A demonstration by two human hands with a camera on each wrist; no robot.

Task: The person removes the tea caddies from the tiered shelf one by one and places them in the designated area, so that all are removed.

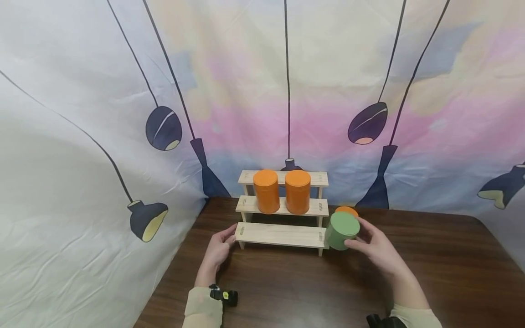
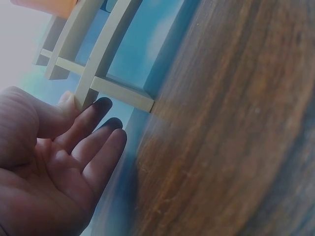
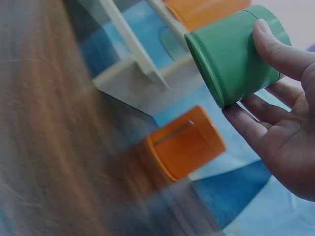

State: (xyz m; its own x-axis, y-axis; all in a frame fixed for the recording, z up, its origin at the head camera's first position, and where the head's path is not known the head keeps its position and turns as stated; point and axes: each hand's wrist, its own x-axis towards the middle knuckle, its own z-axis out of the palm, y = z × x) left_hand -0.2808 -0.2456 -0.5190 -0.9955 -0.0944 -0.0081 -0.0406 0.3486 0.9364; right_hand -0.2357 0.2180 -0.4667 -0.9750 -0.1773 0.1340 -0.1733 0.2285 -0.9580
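My right hand (image 1: pixel 378 248) grips a green lidded canister (image 1: pixel 341 233) between thumb and fingers, by the right end of the lowest step of a three-step wooden display stand (image 1: pixel 280 234). In the right wrist view the green canister (image 3: pixel 238 56) is tilted and clear of the table. At the stand's left end, the thumb and index finger of my left hand (image 1: pixel 217 250) pinch the end of that lowest step; its other fingers extend below the plank in the left wrist view. Two orange canisters (image 1: pixel 266 193) stand side by side on the middle step.
A third orange canister (image 3: pixel 187 142) stands on the dark wooden table (image 1: pixel 279 291) right of the stand, mostly hidden behind the green one in the head view. Behind the table hangs a cloth backdrop (image 1: pixel 328 68) printed with lamps.
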